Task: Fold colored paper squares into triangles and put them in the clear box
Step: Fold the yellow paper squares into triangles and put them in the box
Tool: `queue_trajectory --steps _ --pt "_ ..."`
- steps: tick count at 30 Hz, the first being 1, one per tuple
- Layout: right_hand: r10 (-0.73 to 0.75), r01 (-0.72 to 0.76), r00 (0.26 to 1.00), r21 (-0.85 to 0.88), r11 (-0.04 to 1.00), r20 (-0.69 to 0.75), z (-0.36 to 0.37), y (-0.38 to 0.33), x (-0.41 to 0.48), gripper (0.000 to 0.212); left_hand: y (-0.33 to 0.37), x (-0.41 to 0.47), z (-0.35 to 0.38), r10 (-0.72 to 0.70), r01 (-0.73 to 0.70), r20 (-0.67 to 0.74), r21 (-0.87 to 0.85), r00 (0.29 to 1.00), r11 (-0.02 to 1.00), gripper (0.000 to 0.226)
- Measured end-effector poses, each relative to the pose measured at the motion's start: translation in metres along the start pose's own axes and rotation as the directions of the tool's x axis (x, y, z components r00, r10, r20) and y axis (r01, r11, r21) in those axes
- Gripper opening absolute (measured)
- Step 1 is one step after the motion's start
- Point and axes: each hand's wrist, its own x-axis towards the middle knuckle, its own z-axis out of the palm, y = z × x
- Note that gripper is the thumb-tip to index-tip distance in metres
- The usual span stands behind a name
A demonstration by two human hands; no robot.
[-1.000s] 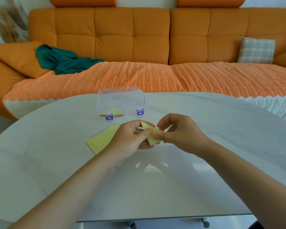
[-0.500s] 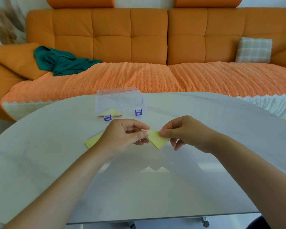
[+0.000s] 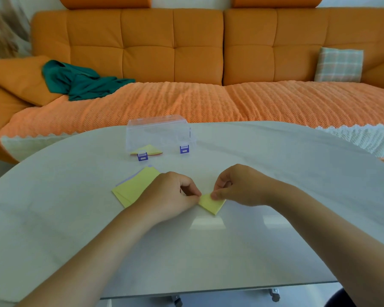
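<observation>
Pinching the folded yellow paper [image 3: 211, 204] by its top corners, I see my left hand [image 3: 171, 193] and right hand [image 3: 237, 187] each gripping with thumb and forefinger, low over the tabletop [image 3: 208, 251]. The yellow paper stack [image 3: 133, 189] lies at nine o'clock under the left hand. The clear box [image 3: 157, 134] stands at eleven o'clock, with folded triangles [image 3: 146, 150] inside.

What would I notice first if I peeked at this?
Probably the big orange sofa filling the back, with a crumpled green cloth at its left end. Nearer, on the pale oval table, the left hand and right hand pinch a small folded yellow paper, and a clear plastic box stands just beyond them.
</observation>
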Motion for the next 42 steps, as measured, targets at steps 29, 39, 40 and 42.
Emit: queue_trajectory --steps 29,39,40,42 --pt "-0.038 0.038 0.999 0.000 0.999 -0.026 0.000 0.009 -0.009 0.020 0.012 -0.035 0.028 0.469 -0.462 0.079 0.376 0.880 0.804 0.041" --pt "-0.008 0.009 0.999 0.016 1.000 -0.041 -0.010 0.017 0.003 0.021 0.013 -0.034 0.030 0.438 -0.437 0.093 0.397 0.894 0.807 0.047" --pt "-0.003 0.004 0.999 0.021 1.000 -0.047 -0.011 0.017 0.004 0.023 0.013 -0.034 0.030 0.436 -0.434 0.093 0.402 0.895 0.806 0.048" --pt "0.009 -0.008 0.998 0.028 1.000 -0.058 -0.011 0.017 0.007 0.027 0.014 -0.034 0.031 0.432 -0.429 0.091 0.411 0.897 0.805 0.049"
